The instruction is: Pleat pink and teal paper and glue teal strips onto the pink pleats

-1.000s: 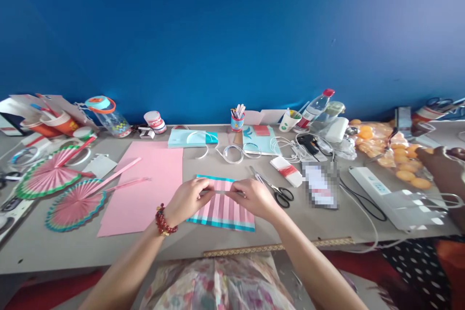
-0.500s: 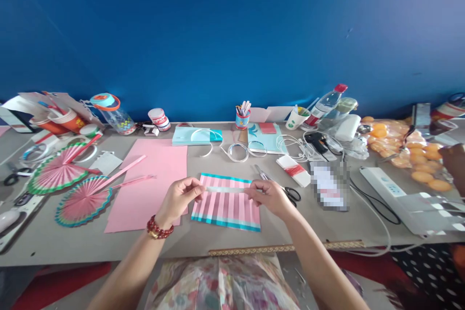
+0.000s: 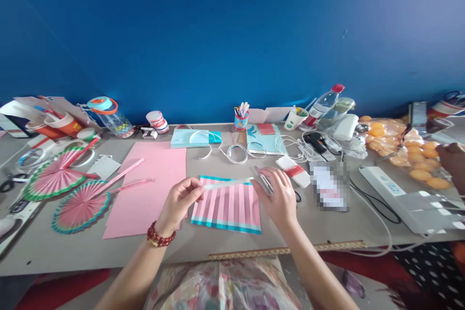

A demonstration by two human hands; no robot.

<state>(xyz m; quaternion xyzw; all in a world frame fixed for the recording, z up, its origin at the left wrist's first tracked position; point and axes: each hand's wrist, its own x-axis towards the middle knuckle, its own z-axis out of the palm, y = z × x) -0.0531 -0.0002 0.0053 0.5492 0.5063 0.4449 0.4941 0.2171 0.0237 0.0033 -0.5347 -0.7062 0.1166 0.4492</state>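
My left hand [image 3: 184,199] pinches the left end of a thin whitish strip [image 3: 227,183], which looks like tape. The strip stretches rightward above a pleated sheet of pink paper [image 3: 225,208] with blue edges, lying on the table. At the strip's right end is the thumb of my right hand [image 3: 278,198]; whether it touches the strip I cannot tell. That hand is open, thumb and fingers apart, over the scissors [image 3: 267,182], which it partly hides. Left of the pleated sheet lie flat pink sheets [image 3: 156,193].
Two folded paper fans [image 3: 82,206] lie at the left. Along the back stand a drinking bottle [image 3: 109,116], a small pot of sticks [image 3: 241,118] and a plastic bottle [image 3: 325,104]. A power strip [image 3: 388,193] and bagged orange balls [image 3: 417,152] lie right. Another person's hand [image 3: 452,160] shows at the right edge.
My right hand has opened from its pinch on the strip's right end and moved slightly right, over the scissors. The strip now slants up to the right. Another person's hand has come nearer the balls.
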